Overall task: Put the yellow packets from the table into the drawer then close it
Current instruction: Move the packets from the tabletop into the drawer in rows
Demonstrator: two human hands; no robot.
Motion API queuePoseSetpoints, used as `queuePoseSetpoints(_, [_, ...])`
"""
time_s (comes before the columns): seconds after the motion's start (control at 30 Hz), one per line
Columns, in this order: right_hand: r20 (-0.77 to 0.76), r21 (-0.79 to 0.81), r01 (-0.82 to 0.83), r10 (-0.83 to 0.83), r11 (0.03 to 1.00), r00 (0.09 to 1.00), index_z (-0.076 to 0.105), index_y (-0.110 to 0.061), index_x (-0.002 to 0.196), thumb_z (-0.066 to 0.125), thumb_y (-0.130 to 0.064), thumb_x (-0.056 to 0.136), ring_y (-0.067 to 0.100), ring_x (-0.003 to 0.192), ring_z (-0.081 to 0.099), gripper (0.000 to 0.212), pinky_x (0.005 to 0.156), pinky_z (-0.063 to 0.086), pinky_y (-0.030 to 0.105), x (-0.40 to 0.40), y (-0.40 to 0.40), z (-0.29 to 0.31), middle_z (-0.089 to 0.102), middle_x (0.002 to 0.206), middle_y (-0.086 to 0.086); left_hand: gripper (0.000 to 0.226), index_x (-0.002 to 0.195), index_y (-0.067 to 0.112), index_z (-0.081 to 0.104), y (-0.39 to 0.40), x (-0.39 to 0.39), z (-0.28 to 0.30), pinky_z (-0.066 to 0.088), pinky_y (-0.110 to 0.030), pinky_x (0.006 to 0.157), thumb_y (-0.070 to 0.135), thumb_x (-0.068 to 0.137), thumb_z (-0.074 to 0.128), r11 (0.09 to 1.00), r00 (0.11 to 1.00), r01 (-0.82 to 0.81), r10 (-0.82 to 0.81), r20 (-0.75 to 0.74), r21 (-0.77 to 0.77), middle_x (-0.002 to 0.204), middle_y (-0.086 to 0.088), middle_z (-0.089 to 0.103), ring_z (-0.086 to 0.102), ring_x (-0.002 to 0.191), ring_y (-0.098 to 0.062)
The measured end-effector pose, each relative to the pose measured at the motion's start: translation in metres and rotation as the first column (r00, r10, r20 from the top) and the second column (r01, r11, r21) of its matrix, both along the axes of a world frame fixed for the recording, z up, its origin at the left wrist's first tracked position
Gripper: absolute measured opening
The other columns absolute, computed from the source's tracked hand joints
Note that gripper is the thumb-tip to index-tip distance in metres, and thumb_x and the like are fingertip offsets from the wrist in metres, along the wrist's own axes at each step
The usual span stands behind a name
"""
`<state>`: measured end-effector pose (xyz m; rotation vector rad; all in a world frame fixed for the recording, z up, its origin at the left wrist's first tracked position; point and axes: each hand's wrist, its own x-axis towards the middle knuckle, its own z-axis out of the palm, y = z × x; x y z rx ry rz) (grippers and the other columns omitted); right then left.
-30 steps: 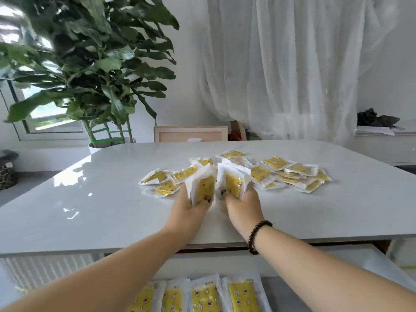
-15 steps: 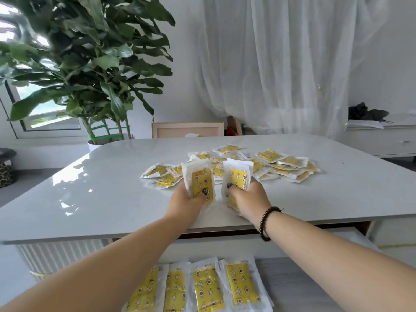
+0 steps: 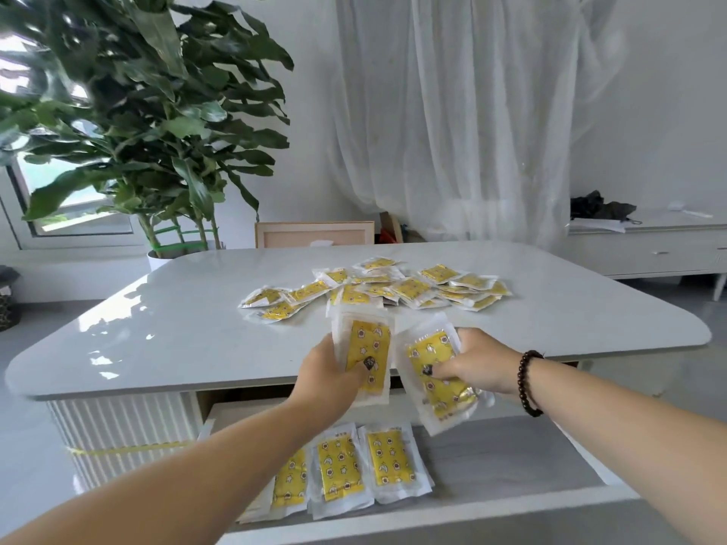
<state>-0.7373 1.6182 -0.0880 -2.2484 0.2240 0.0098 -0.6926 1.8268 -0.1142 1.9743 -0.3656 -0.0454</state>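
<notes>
Several yellow packets in clear wrap lie in a loose pile [image 3: 397,287] at the middle of the white table [image 3: 189,332]. My left hand [image 3: 328,373] grips a small stack of yellow packets [image 3: 364,348], held upright over the table's near edge. My right hand [image 3: 478,361], with a dark bead bracelet on the wrist, grips another stack of packets [image 3: 442,381] tilted down over the open drawer [image 3: 511,458]. Inside the drawer, a row of packets [image 3: 342,466] lies flat at its left side, partly hidden by my left forearm.
A large potted plant [image 3: 149,123] stands behind the table's far left corner. A wooden frame [image 3: 314,234] leans behind the table, near a white curtain [image 3: 452,112]. A low white cabinet [image 3: 653,245] with dark items sits at the far right.
Both hands have lifted their packet stacks off the pile and drawn them back toward me, past the table's near edge. More of the open drawer has come into view.
</notes>
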Motion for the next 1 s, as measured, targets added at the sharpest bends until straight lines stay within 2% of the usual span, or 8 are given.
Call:
queuePoseSetpoints(0.1, [-0.157,-0.093,0.009,-0.024,0.996,0.987,0.061,-0.001,0.101,0.074,-0.015,0.07,0.022,0.076,0.061,0.037,0.074,0.055,0.04,-0.006,-0.018,-0.017,0.069,0.091,0.02,0.022,0.109,0.024,0.055,-0.006,-0.01,-0.016,0.053,-0.021,0.065,0.012,0.091,0.058,0.997,0.998,0.059,-0.06,0.012,0.058,0.098,0.007,0.067,0.065,0.085,-0.011])
queuePoseSetpoints(0.2, [-0.269,-0.213,0.012,-0.071,0.977,0.961,0.058,-0.007,0.079,0.074,-0.021,0.069,0.019,0.067,0.053,0.023,0.064,0.044,0.029,-0.003,-0.032,-0.04,0.056,0.074,0.005,0.022,0.11,0.029,0.05,-0.01,-0.016,-0.035,0.048,-0.02,0.049,0.016,0.093,0.055,0.974,0.986,0.149,-0.159,0.047,0.168,0.096,0.01,0.064,0.062,0.072,-0.009])
queuePoseSetpoints(0.37, [-0.346,-0.223,0.082,-0.157,0.971,0.925,0.051,-0.017,0.071,0.075,-0.025,0.07,0.018,0.071,0.056,0.025,0.064,0.044,0.026,0.014,-0.041,-0.081,0.056,0.076,0.001,0.022,0.112,0.031,0.049,-0.008,-0.008,-0.061,0.056,-0.036,0.069,0.021,0.092,0.053,0.893,0.957,0.237,-0.283,0.067,0.383,0.092,0.01,0.065,0.062,0.071,-0.012])
queuePoseSetpoints(0.47, [-0.401,-0.245,0.069,-0.165,0.967,0.901,0.067,-0.012,0.089,0.072,-0.028,0.072,0.018,0.086,0.066,0.023,0.076,0.054,0.028,0.028,-0.041,-0.105,0.068,0.094,0.004,0.017,0.109,0.026,0.048,-0.009,0.004,-0.065,0.051,-0.037,0.067,0.024,0.093,0.052,0.819,0.929,0.243,-0.351,0.119,0.52,0.089,0.006,0.065,0.057,0.067,-0.015])
queuePoseSetpoints(0.63, [-0.422,-0.291,0.126,-0.245,0.948,0.873,0.063,-0.009,0.107,0.069,-0.027,0.079,0.02,0.098,0.065,0.034,0.089,0.054,0.033,0.041,-0.041,-0.127,0.066,0.11,0.007,0.013,0.098,0.029,0.053,-0.007,0.018,-0.071,0.05,-0.03,0.059,0.017,0.091,0.057,0.849,0.947,0.283,-0.322,0.014,0.446,0.083,0.006,0.066,0.059,0.063,-0.014])
queuePoseSetpoints(0.77, [-0.423,-0.3,0.132,-0.255,0.945,0.869,0.061,-0.011,0.09,0.065,-0.022,0.086,0.02,0.098,0.063,0.012,0.089,0.052,0.03,0.044,-0.039,-0.14,0.064,0.107,0.007,0.011,0.099,0.023,0.057,-0.005,0.024,-0.079,0.055,-0.035,0.07,0.017,0.089,0.06,0.848,0.959,0.284,-0.246,-0.142,0.448,0.091,0.0,0.069,0.067,0.082,-0.022])
queuePoseSetpoints(0.9, [-0.414,-0.266,0.139,-0.244,0.954,0.877,0.064,-0.007,0.108,0.067,-0.02,0.084,0.023,0.103,0.063,0.028,0.092,0.053,0.035,0.048,-0.035,-0.147,0.065,0.112,0.01,0.014,0.103,0.018,0.055,-0.005,0.029,-0.086,0.053,-0.035,0.072,0.023,0.09,0.059,0.807,0.951,0.3,-0.21,-0.227,0.509,0.098,-0.006,0.068,0.066,0.089,-0.025])
queuePoseSetpoints(1.0, [-0.425,-0.251,0.159,-0.256,0.955,0.868,0.06,-0.008,0.108,0.07,-0.022,0.08,0.023,0.102,0.063,0.033,0.092,0.053,0.035,0.05,-0.031,-0.148,0.064,0.111,0.009,0.014,0.103,0.018,0.055,-0.006,0.032,-0.089,0.05,-0.03,0.066,0.024,0.091,0.059,0.795,0.946,0.305,-0.187,-0.266,0.525,0.095,-0.005,0.067,0.064,0.081,-0.022])
